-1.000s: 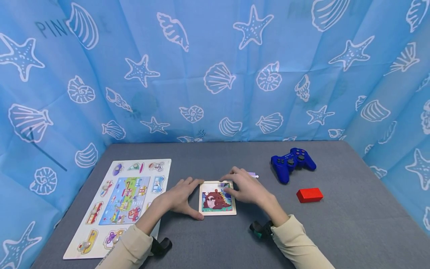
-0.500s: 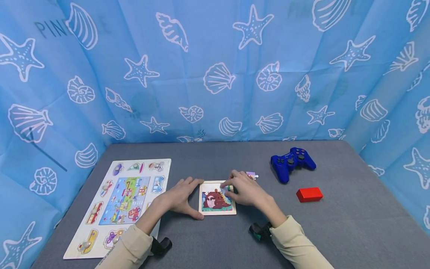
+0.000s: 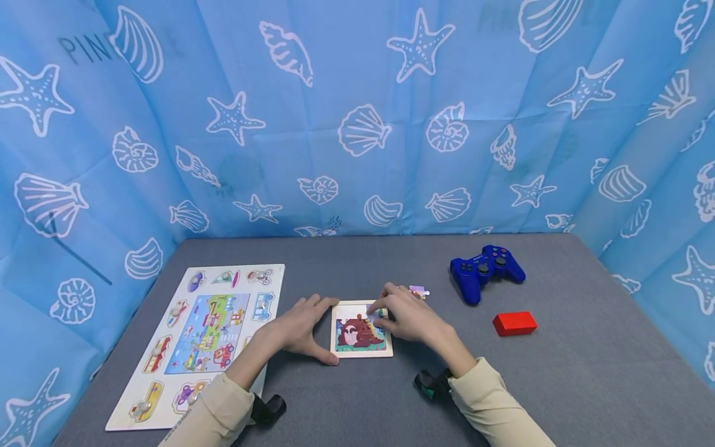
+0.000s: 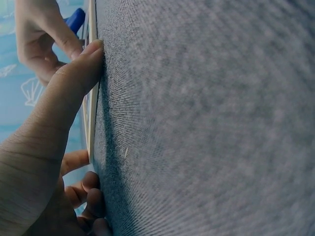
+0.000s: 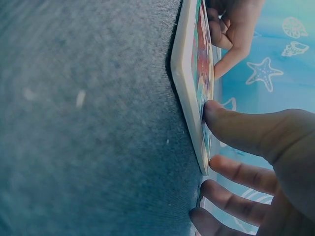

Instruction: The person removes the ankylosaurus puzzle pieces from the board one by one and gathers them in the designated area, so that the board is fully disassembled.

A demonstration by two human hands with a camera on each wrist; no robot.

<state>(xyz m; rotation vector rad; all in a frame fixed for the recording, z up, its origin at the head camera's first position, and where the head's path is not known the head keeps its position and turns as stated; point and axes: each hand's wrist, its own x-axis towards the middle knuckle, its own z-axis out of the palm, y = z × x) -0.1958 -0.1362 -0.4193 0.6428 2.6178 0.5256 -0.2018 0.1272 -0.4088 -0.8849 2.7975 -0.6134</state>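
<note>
A small square wooden jigsaw puzzle (image 3: 360, 335) lies flat on the grey table, its picture showing a dark red figure. Bare pale wood shows at the upper left of its tray. My left hand (image 3: 296, 326) holds the puzzle's left side, index finger at the far corner and thumb at the near corner. Over the upper right part, my right hand (image 3: 410, 313) pinches a puzzle piece (image 3: 376, 308) of light purple and blue with thumb and index finger, low against the tray. Those fingers partly hide it. A loose puzzle piece (image 3: 419, 290) lies just beyond the right hand.
A large white peg puzzle board (image 3: 184, 279) lies at the left, partly under the left forearm. To the right are a blue game controller (image 3: 483, 270) and a red block (image 3: 514, 324). A blue shell-patterned curtain (image 3: 357, 174) hangs behind the table.
My right hand has shifted slightly at the puzzle's upper right, uncovering more of the loose piece behind it. The left hand and the puzzle have stayed in place.
</note>
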